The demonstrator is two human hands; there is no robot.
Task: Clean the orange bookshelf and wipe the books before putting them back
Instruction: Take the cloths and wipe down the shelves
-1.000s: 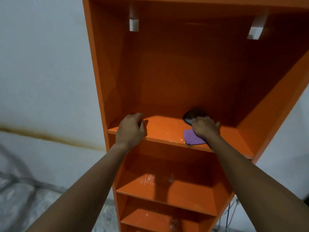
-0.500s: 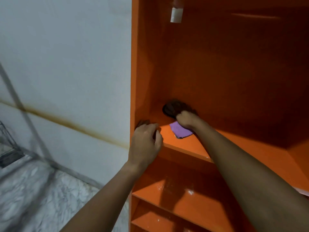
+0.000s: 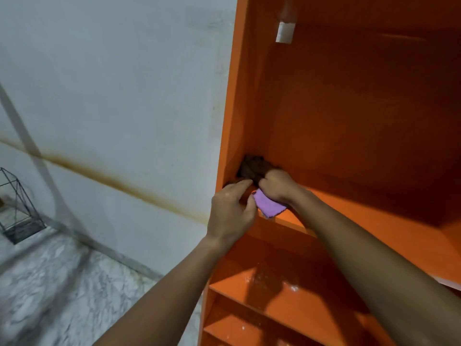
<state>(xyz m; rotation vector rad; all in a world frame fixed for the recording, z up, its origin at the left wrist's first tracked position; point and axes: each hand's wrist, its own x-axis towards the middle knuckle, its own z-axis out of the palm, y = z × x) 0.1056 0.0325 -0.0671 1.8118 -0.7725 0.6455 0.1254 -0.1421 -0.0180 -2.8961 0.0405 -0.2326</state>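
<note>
The orange bookshelf (image 3: 349,121) fills the right half of the view, and no books show on its boards. My right hand (image 3: 277,187) grips a purple cloth (image 3: 268,207) and presses it onto the upper shelf board at its front left corner; the hand's dark reflection shows on the glossy side panel behind it. My left hand (image 3: 230,212) curls its fingers over the front left edge of that same board, right beside the cloth. Lower boards (image 3: 287,298) carry pale wet or dusty specks.
A white wall (image 3: 124,96) with a brownish stain line stands left of the shelf. A wire-frame holder (image 3: 18,208) sits on the marble floor (image 3: 62,283) at far left. A white bracket (image 3: 285,32) hangs in the shelf's upper corner.
My right hand has slid the purple cloth leftward along the board into the front left corner, up against my left hand. The view has swung left, showing more wall and floor.
</note>
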